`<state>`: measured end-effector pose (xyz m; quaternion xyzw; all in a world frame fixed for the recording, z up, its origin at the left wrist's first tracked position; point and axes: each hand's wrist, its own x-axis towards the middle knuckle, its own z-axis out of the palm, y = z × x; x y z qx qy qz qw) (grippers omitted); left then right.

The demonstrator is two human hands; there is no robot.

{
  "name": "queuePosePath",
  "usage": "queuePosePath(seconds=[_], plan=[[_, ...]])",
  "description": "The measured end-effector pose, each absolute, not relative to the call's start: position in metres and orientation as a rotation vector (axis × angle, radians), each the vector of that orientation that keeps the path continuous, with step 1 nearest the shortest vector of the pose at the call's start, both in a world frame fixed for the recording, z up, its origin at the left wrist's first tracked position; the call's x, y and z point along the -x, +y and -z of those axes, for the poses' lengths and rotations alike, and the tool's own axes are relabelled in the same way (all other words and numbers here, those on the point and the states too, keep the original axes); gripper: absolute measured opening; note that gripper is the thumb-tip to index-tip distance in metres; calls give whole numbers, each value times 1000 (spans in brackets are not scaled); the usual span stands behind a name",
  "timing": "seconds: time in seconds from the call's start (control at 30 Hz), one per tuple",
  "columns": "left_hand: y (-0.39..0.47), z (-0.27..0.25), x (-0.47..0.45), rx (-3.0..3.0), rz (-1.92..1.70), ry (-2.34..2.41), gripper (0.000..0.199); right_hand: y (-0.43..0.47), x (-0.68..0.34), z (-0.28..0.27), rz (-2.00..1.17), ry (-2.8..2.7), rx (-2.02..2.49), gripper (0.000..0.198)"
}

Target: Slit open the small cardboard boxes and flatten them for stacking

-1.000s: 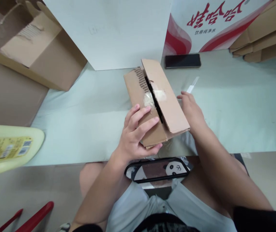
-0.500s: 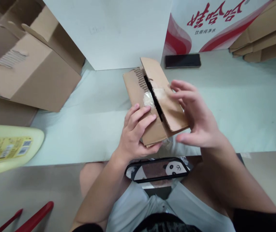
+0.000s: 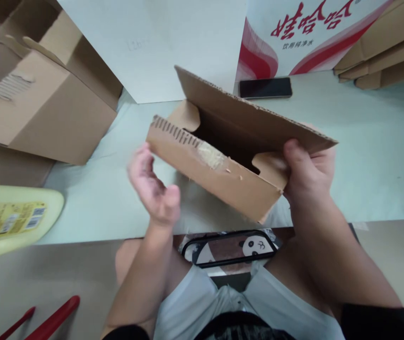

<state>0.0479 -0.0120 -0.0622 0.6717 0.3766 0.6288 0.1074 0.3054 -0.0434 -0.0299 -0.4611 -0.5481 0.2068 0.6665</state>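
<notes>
A small brown cardboard box (image 3: 219,186) is held tilted above the pale green tabletop, its top flaps parted and its inside dark. My right hand (image 3: 310,167) grips the right end, thumb on the inner face of the raised far flap (image 3: 251,115) and fingers behind it. My left hand (image 3: 154,184) is at the box's left corner, fingers curled apart and the palm free; a fingertip is at or very near the cardboard. Torn ridges and a patch of clear tape (image 3: 211,156) mark the near edge.
A black phone (image 3: 265,88) lies on the table (image 3: 365,156) before a white and red carton (image 3: 294,47). Larger cardboard boxes (image 3: 63,113) stand left, folded cardboard (image 3: 386,52) right. A yellow bottle (image 3: 18,212) is at the left edge. A panda-print tray-like item (image 3: 223,250) lies by my lap.
The box's far flap has swung up, showing the inside, and the box has turned. My right hand has taken hold of its right end; my left hand has let go and moved left.
</notes>
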Motion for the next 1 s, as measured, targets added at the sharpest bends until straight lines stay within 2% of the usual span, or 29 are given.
queuePosePath(seconds=[0.13,0.23,0.37,0.5,0.6,0.63,0.7,0.8,1.0], plan=[[3,53,-19,-1728,-2043,1087,52,-44,-306,28,-641,-1168,974,34],[0,46,-10,-1831,-1858,965,53,-45,-305,22,-743,-1219,1013,30],[-10,42,-21,-1996,-1669,856,39,-45,-304,16,-484,-1154,1267,26],[-14,39,-38,-1959,-1776,814,28,-50,-304,10,-337,-1133,1232,30],[-14,35,-44,-2010,-1890,719,24,-52,-307,5,-350,-1375,965,20],[-14,34,-45,-2018,-1891,686,22,-52,-310,3,-366,-1517,875,22],[-15,34,-45,-2015,-1839,658,18,-51,-315,1,-412,-1824,782,40],[-17,37,-43,-2010,-1742,709,22,-51,-321,-1,-466,-2067,850,57],[-20,37,-34,-1944,-1623,857,40,-52,-316,2,-444,-1992,908,66]])
